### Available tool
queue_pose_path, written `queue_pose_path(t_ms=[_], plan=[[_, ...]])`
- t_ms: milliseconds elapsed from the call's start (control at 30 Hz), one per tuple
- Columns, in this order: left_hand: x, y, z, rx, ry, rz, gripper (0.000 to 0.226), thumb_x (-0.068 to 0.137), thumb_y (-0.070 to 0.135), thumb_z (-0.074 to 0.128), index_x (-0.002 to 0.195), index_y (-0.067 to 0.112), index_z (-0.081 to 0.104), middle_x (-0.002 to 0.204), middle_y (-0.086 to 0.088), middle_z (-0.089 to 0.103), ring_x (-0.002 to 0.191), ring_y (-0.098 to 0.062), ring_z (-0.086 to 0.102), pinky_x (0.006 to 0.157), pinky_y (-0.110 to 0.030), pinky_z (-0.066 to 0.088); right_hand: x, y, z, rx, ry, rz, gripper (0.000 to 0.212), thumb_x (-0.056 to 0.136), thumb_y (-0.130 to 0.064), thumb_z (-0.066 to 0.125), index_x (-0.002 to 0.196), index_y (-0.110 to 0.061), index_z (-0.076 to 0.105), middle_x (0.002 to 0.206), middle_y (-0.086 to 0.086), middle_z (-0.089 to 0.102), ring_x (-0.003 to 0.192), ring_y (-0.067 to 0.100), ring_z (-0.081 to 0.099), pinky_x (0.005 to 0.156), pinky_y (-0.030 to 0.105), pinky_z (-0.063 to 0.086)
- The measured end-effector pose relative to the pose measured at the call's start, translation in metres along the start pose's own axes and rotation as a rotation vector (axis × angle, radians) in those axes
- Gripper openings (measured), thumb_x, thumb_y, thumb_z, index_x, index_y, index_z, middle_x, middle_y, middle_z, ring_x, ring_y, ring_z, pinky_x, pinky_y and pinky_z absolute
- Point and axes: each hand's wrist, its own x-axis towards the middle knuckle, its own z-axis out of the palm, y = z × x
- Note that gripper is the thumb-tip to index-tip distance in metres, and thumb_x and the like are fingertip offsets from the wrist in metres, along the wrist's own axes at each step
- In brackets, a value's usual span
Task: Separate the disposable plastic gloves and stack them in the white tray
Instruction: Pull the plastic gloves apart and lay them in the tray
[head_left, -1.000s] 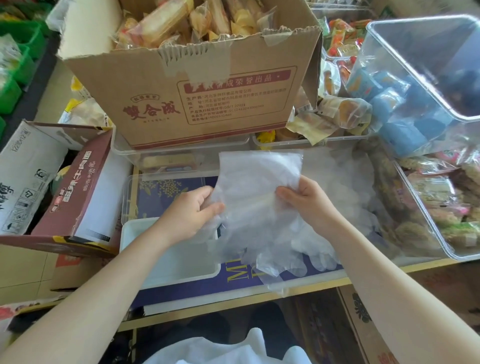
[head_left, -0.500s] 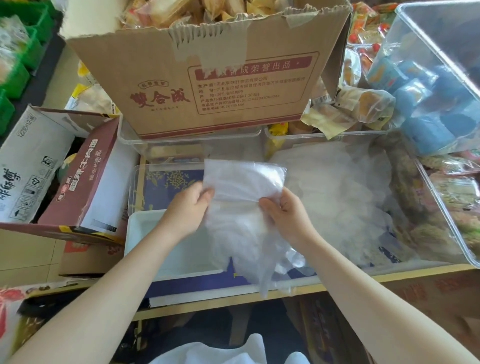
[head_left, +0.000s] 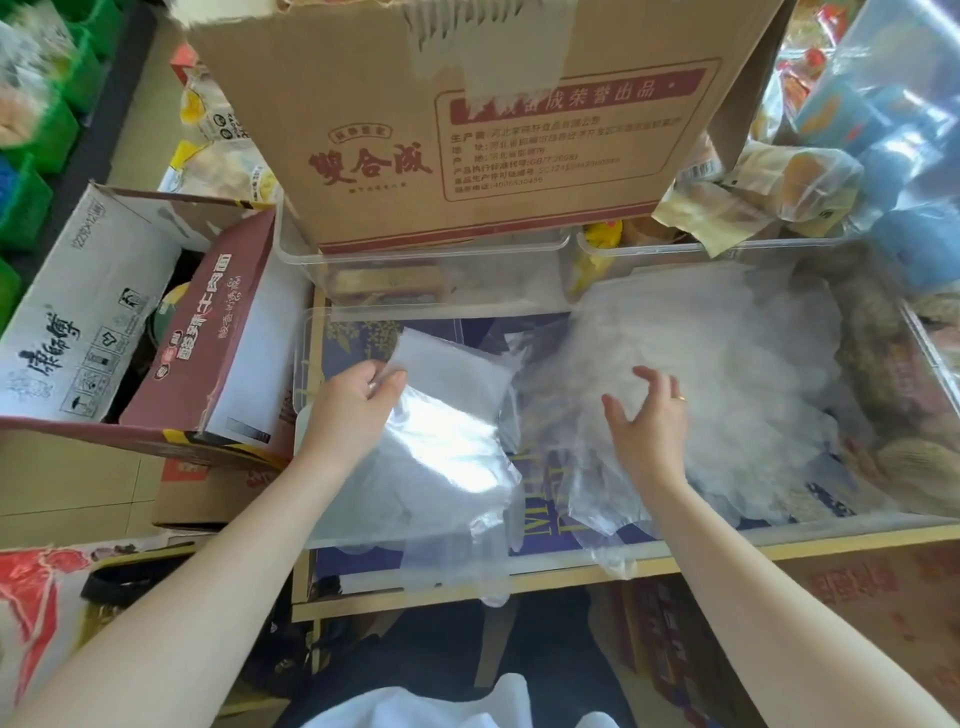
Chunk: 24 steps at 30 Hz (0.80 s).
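A thin clear plastic glove (head_left: 447, 436) lies spread over the white tray (head_left: 324, 525), its fingers hanging past the tray's near edge. My left hand (head_left: 358, 405) pinches the glove's cuff at the tray's far left corner. To the right, my right hand (head_left: 644, 421) hovers with spread, relaxed fingers and holds nothing, just above a loose pile of clear gloves (head_left: 727, 374). The pile rests on a dark blue printed surface, and most of the tray is hidden under the glove.
A large cardboard box (head_left: 467, 135) stands on clear bins right behind the work area. A red carton (head_left: 208, 338) and a white carton (head_left: 88, 301) crowd the left. A clear bin of snacks (head_left: 893, 364) borders the pile on the right.
My right hand let go of the glove and moved right, over the pile. My left hand carried the glove down and left onto the tray.
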Motion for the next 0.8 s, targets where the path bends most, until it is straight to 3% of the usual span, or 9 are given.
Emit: queue_pose_path(t_ms=[100,200,300,400,500,600,667,733,800], plan=[[0.002,-0.003,0.001,0.017,0.008,-0.028,0.047,0.097,0.035,0.044,0.082,-0.008,0.056,0.073,-0.013,0.052,0.063,-0.019,0.046,0.055,-0.029,0.030,0.019,0.005,0.003,0.071,-0.148,0.172,0.050,0.086,-0.027,0.065,0.129,-0.008,0.045,0.127,0.015,0.051,0.108,0.031,0.054,0.093,0.045,0.044],[0.003,-0.002,0.003,0.036,0.002,-0.027,0.050,0.097,0.035,0.044,0.074,-0.008,0.055,0.053,-0.004,0.036,0.049,-0.015,0.036,0.051,-0.030,0.025,0.018,0.006,0.010,-0.280,-0.326,-0.040,0.046,0.089,-0.037,0.059,0.123,-0.008,0.049,0.122,0.014,0.051,0.109,0.035,0.051,0.089,0.044,0.044],[0.005,0.001,0.005,0.024,-0.012,-0.016,0.048,0.097,0.034,0.043,0.074,-0.006,0.057,0.050,-0.001,0.034,0.051,-0.016,0.039,0.052,-0.029,0.027,0.015,0.004,0.018,-0.251,-0.160,-0.102,0.032,0.089,-0.036,0.060,0.100,-0.006,0.067,0.125,0.012,0.051,0.111,0.035,0.044,0.090,0.038,0.039],[0.009,-0.001,0.009,-0.012,-0.007,-0.007,0.049,0.097,0.033,0.045,0.077,-0.010,0.054,0.052,-0.005,0.036,0.053,-0.018,0.040,0.054,-0.030,0.027,0.017,-0.004,0.019,-0.030,0.007,0.014,0.020,0.086,-0.028,0.064,0.084,-0.010,0.074,0.124,0.007,0.053,0.109,0.030,0.042,0.088,0.031,0.035],[0.011,0.000,0.013,-0.075,-0.010,-0.017,0.048,0.096,0.033,0.045,0.078,-0.011,0.050,0.056,-0.011,0.038,0.054,-0.021,0.039,0.056,-0.031,0.028,0.018,-0.016,0.000,0.207,0.142,-0.070,0.014,0.077,-0.020,0.070,0.069,-0.009,0.067,0.110,0.004,0.055,0.096,0.014,0.046,0.084,0.022,0.037],[0.014,0.006,0.017,-0.169,-0.014,-0.049,0.047,0.096,0.033,0.047,0.077,-0.010,0.047,0.055,-0.012,0.039,0.052,-0.023,0.038,0.059,-0.034,0.030,0.012,-0.036,-0.038,0.690,-0.121,-0.030,0.008,0.071,-0.012,0.059,0.074,-0.005,0.060,0.099,0.000,0.060,0.082,0.009,0.051,0.073,0.019,0.039],[0.016,0.012,0.019,-0.213,-0.018,-0.048,0.046,0.095,0.034,0.048,0.078,-0.009,0.048,0.052,-0.008,0.038,0.051,-0.023,0.038,0.059,-0.035,0.031,0.006,-0.049,-0.064,0.995,-0.308,0.033,0.023,0.070,0.000,0.051,0.081,-0.011,0.067,0.095,0.000,0.069,0.082,0.016,0.060,0.072,0.023,0.046],[0.015,0.021,0.020,-0.235,-0.030,-0.025,0.044,0.095,0.033,0.048,0.078,-0.008,0.048,0.054,-0.008,0.035,0.053,-0.021,0.036,0.060,-0.033,0.028,0.003,-0.054,-0.086,1.208,-0.412,0.036,0.035,0.070,0.011,0.046,0.079,-0.014,0.068,0.085,0.000,0.070,0.076,0.016,0.064,0.071,0.024,0.051],[0.012,0.032,0.021,-0.228,-0.032,-0.001,0.040,0.096,0.030,0.047,0.074,-0.002,0.047,0.054,-0.006,0.033,0.052,-0.021,0.034,0.057,-0.033,0.025,0.001,-0.055,-0.098,1.351,-0.486,0.041,0.033,0.074,0.009,0.049,0.082,-0.019,0.065,0.084,-0.002,0.065,0.071,0.014,0.058,0.068,0.021,0.049]])
